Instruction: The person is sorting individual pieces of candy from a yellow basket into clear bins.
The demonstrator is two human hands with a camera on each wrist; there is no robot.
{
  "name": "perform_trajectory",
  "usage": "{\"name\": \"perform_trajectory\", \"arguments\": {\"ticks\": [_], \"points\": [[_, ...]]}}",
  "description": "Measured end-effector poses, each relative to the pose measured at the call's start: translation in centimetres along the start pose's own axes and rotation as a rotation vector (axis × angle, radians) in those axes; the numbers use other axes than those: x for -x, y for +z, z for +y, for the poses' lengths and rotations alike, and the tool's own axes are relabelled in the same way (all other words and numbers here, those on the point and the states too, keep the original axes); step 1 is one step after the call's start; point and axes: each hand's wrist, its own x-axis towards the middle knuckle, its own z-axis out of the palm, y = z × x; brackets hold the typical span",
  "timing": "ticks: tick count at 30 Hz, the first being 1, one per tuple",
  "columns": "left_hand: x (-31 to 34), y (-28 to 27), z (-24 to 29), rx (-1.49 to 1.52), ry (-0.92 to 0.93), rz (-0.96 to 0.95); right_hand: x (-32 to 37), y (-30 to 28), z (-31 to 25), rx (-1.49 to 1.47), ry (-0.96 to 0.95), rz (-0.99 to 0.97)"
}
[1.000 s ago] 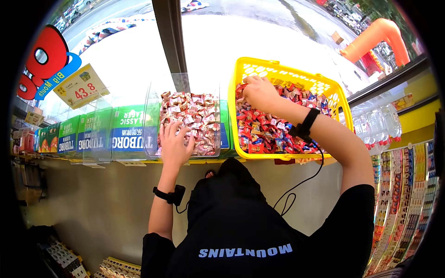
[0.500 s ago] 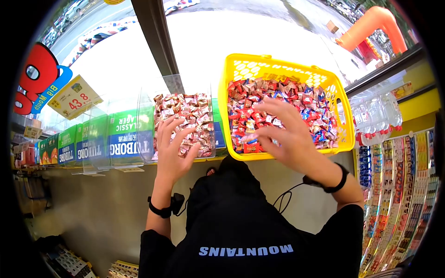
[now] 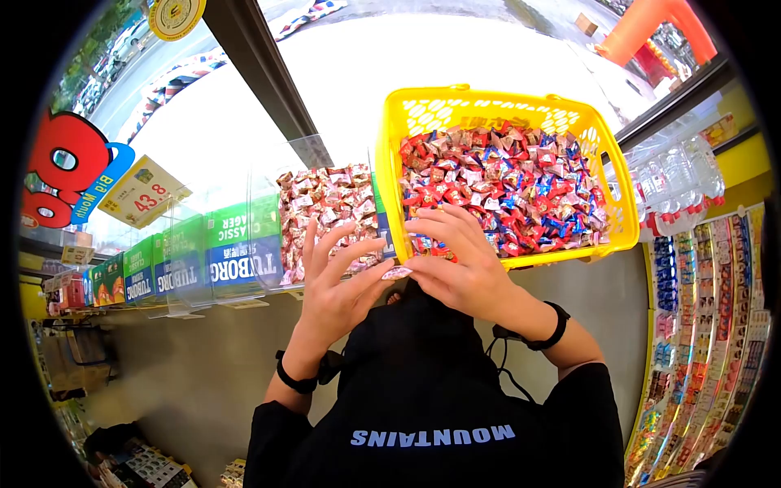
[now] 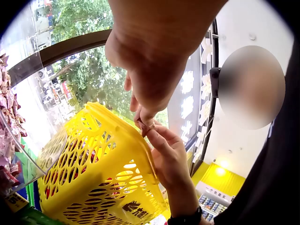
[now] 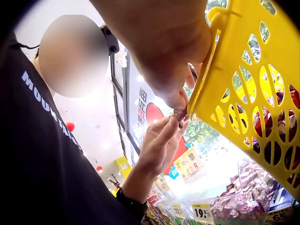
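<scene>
A small pink-wrapped candy (image 3: 396, 273) is pinched between both hands, in front of the yellow basket's (image 3: 394, 187) near left corner. The left hand (image 3: 333, 285) holds its left end between thumb and finger. At its right end, the right hand (image 3: 468, 272) pinches with thumb and finger, other fingers over the basket rim. Red, blue and brown wrapped candies (image 3: 521, 187) fill the basket. Pink-wrapped candies (image 3: 325, 199) lie in a clear bin left of it. In the right wrist view, the pinched candy (image 5: 179, 114) shows between the fingertips.
Green and blue beer boxes (image 3: 242, 244) line the shelf at the left, behind clear panels. A price card (image 3: 145, 192) reading 43.8 stands there. Bottles (image 3: 675, 183) are right of the basket, with snack racks (image 3: 708, 325) below. A window frame (image 3: 256, 69) rises behind.
The right hand has come out of the basket with a pink candy and moved left and towards the body. The left hand has moved right from the clear bin and now pinches the candy too.
</scene>
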Motion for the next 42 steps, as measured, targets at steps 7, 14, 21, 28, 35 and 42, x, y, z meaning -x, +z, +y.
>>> {"name": "perform_trajectory", "arguments": {"ticks": [7,14,21,28,35,42], "points": [[1.5,0.0,-3.8,-0.029,-0.131,0.068,-0.8,0.3,-0.2,0.007,0.076,-0.061],[4.6,4.4,-10.5,-0.166,-0.315,-0.075,-0.9,0.5,-0.1,0.038,0.116,-0.11],[4.0,6.4,-11.1,-0.193,-0.357,-0.197,-0.8,0.3,-0.1,0.065,0.141,-0.129],[3.1,7.3,-11.5,-0.196,-0.394,-0.339,-0.8,0.5,-0.2,0.111,0.111,-0.106],[0.5,7.4,-15.1,-0.344,-0.515,-0.301,-0.8,0.8,-0.4,0.15,0.111,-0.092],[-0.7,4.2,-12.2,-0.285,-0.423,-0.215,-0.9,1.0,-0.5,0.175,0.114,-0.106]]}}
